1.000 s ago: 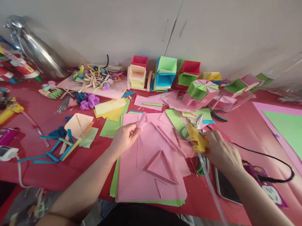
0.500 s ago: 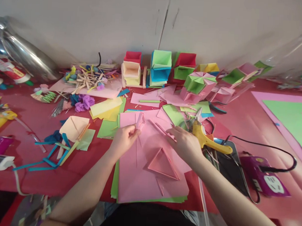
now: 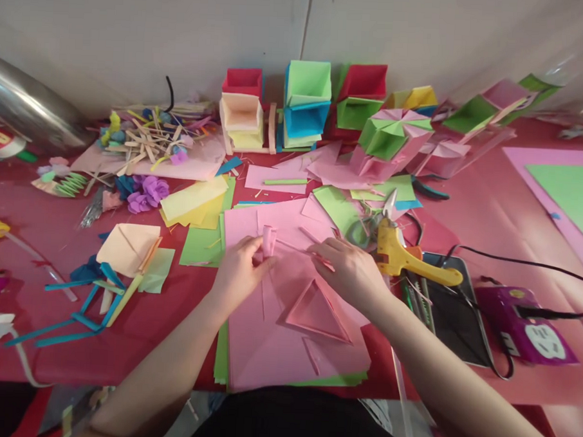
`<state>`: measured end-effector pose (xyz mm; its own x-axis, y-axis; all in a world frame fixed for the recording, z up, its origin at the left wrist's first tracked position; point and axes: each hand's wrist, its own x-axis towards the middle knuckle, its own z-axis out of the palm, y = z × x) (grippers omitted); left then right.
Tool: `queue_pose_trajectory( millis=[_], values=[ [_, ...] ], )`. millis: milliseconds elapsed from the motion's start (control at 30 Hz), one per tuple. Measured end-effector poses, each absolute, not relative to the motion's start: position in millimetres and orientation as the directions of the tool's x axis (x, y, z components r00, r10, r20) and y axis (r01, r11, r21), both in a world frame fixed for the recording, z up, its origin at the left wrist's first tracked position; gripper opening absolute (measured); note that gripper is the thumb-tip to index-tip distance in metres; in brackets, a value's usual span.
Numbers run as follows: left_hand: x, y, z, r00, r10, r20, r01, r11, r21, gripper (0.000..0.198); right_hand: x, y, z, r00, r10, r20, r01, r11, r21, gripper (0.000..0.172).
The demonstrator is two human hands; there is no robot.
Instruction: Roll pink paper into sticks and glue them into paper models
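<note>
My left hand (image 3: 241,268) pinches a small folded piece of pink paper (image 3: 269,239) upright between thumb and fingers. My right hand (image 3: 350,270) has its fingers closed around one end of a thin pink paper stick (image 3: 293,245), whose other end points at the folded piece. Whether the two touch, I cannot tell. Both hands are over a stack of pink paper sheets (image 3: 251,352). A pink paper triangle frame (image 3: 302,327) lies on the stack below my right hand, with a short pink strip (image 3: 311,356) near it.
A yellow glue gun (image 3: 417,266) lies right of my right hand, by scissors (image 3: 361,232) and a black tray (image 3: 456,322). A purple power socket (image 3: 528,322) is further right. Folded paper boxes (image 3: 305,119) stand at the back. Blue paper strips (image 3: 87,319) lie left.
The view has shifted slightly. My right hand has moved a little left and down, bringing the pink stick closer to the folded piece. My left hand keeps its hold.
</note>
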<state>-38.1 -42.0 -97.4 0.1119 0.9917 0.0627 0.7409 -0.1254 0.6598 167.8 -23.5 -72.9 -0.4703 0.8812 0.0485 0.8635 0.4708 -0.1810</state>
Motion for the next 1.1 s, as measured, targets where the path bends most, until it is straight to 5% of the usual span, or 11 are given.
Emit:
queue_pose_trajectory(
  millis=[300,567,1100],
  values=[
    [-34,-48,-89,0.096,0.995,0.032,0.751,-0.094,0.653,0.016,158,-13,-80,-0.537,0.837,0.104,0.817,0.547,-0.184,0.018],
    [-29,-50,-90,0.021,0.985,-0.17,0.589,0.125,0.799,0.053,156,-13,-83,-0.564,0.818,0.117,0.8,0.576,-0.17,0.018],
    [-36,-53,-91,0.162,0.965,-0.206,0.564,0.081,0.821,0.032,163,-23,-87,-0.599,0.794,0.102,0.769,0.606,-0.202,0.018]
  ],
)
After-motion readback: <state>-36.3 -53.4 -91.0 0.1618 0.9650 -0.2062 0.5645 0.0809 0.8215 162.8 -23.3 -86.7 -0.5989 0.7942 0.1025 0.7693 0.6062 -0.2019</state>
